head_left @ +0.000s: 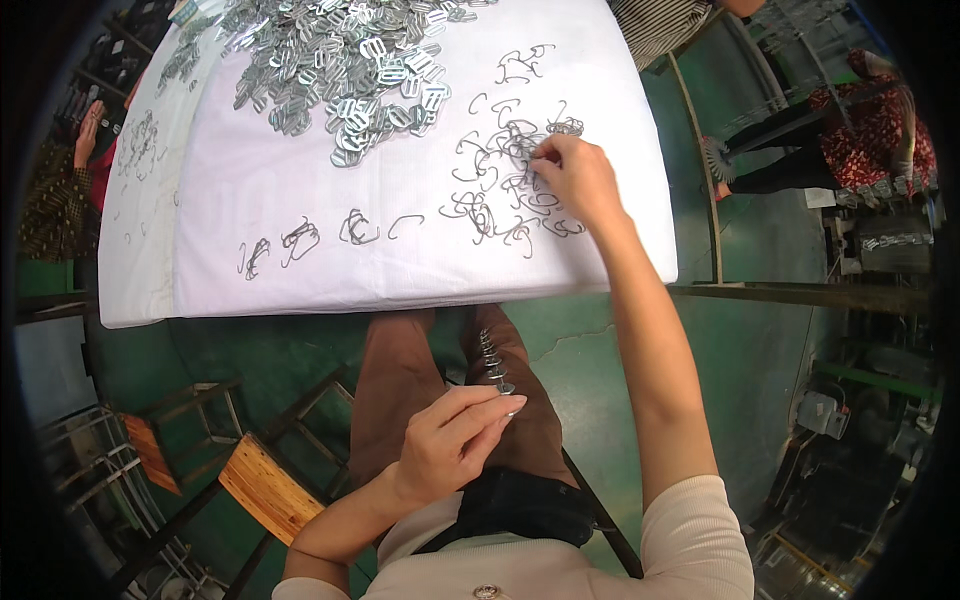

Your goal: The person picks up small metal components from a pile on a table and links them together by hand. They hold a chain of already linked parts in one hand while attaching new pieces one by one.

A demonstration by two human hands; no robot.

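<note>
My left hand (450, 440), held low over my lap, pinches the end of a string of small metal pieces (490, 350). The string runs away from my fingertips, over my trouser leg; how its pieces join is too small to tell. On the table's right part, my right hand (582, 182) reaches into a loose spread of curved wire hooks (480, 215). Its thumb and fingers are pressed together among the hooks, and what lies between them is hidden. A large heap of flat, slotted metal plates (345, 60) covers the table's far middle.
The table bears a white cloth (330, 190). Small hook clusters (300, 240) lie along its near edge. Wooden-topped stools (265, 485) stand at the lower left. Another person's hand (90, 130) shows at far left; a person in red patterned clothing (865, 140) is at right.
</note>
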